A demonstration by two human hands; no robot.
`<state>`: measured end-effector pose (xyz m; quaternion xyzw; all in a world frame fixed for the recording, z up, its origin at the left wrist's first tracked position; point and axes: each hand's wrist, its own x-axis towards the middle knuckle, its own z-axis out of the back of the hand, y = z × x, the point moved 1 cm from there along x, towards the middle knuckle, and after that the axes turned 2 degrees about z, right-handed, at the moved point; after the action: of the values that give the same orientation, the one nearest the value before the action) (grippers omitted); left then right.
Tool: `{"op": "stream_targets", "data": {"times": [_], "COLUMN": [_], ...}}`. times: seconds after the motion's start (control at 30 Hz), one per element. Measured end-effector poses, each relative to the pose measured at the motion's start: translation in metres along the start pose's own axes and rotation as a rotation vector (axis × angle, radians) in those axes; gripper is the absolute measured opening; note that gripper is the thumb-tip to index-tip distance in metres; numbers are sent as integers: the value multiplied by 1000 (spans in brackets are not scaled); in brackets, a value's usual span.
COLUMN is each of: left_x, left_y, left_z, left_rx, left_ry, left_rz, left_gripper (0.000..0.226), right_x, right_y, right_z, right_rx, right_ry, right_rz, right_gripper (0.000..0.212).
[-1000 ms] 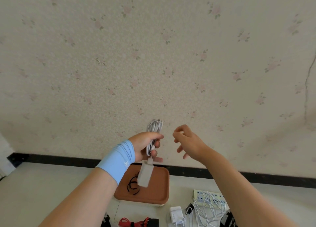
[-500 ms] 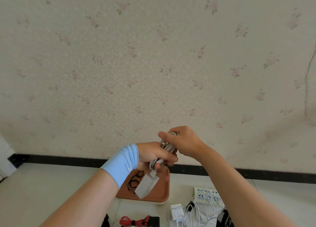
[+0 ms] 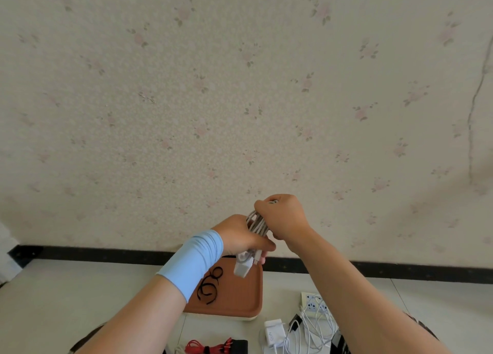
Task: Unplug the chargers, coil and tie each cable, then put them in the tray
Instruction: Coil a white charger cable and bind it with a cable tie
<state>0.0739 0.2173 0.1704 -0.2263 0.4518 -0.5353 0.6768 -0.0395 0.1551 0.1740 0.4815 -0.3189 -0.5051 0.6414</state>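
My left hand (image 3: 240, 236), with a light blue wristband, grips the lower part of a coiled white cable (image 3: 256, 224) held up in front of the wall. Its white charger block (image 3: 243, 267) hangs below the fingers, above the tray. My right hand (image 3: 282, 216) grips the top of the same coil, fingers curled over it. The brown tray (image 3: 240, 295) lies on the floor below, with black cable ties (image 3: 209, 285) in it.
A white power strip (image 3: 312, 301) with loose white cables (image 3: 309, 329) plugged in lies right of the tray. A white charger (image 3: 274, 332) sits beside it. A red cable bundle (image 3: 210, 346) lies at the bottom edge. A black skirting runs along the floral wall.
My right hand came from open air onto the coil's top and now grips it. Both hands sank a little, and the charger block swung nearer the tray.
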Motion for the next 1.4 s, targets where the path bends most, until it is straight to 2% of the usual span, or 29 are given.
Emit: {"op": "stream_targets", "data": {"times": [0.07, 0.13, 0.2, 0.27, 0.33, 0.37, 0.47, 0.53, 0.63, 0.73, 0.8, 0.9, 1.0, 1.2, 1.3, 1.4], "left_x": [0, -1, -6, -9, -12, -14, -16, -13, -2, 8, 16, 29, 42, 76, 90, 109], "left_y": [3, 6, 4, 5, 7, 9, 16, 22, 34, 44, 51, 65, 84, 155, 191, 226], "left_z": [1, 2, 4, 6, 9, 10, 12, 13, 15, 19, 20, 26, 40, 71, 77, 75], "left_rx": [-75, -356, -592, -646, -637, -637, -601, -562, -512, -447, -407, -458, -376, -390, -491, -520], "left_ry": [10, 116, 265, 359, 444, 479, 520, 468, 276, 121, 91, 73, 5, -195, -254, -280], "left_rz": [31, 82, 80, 50, 49, 65, 107, 110, 77, 66, 106, 200, 273, 425, 467, 491], "left_gripper": [14, 16, 21, 24, 21, 18, 13, 11, 19, 16, 12, 21, 22, 24, 15, 15], "right_x": [0, 1, 1, -1, -5, -5, -2, 3, 12, 24, 33, 50, 66, 102, 120, 136], "right_y": [-1, -1, 0, 4, 8, 9, 11, 8, 3, -1, -3, -8, -20, -74, -116, -159], "right_z": [-2, 0, 3, 3, 0, -2, -8, -14, -22, -35, -46, -66, -89, -144, -167, -185], "right_rx": [-80, -138, -145, -89, -22, -3, -88, -187, -277, -295, -325, -344, -341, -186, -371, -640], "right_ry": [-21, -26, 12, 50, 55, 68, 117, 110, 94, 88, 87, 107, 156, 278, 351, 482], "right_rz": [86, 202, 320, 449, 522, 508, 382, 345, 343, 339, 344, 327, 296, 117, 65, 80], "right_gripper": [24, 29, 21, 9, 5, 9, 40, 44, 37, 35, 35, 38, 40, 31, 31, 33]}}
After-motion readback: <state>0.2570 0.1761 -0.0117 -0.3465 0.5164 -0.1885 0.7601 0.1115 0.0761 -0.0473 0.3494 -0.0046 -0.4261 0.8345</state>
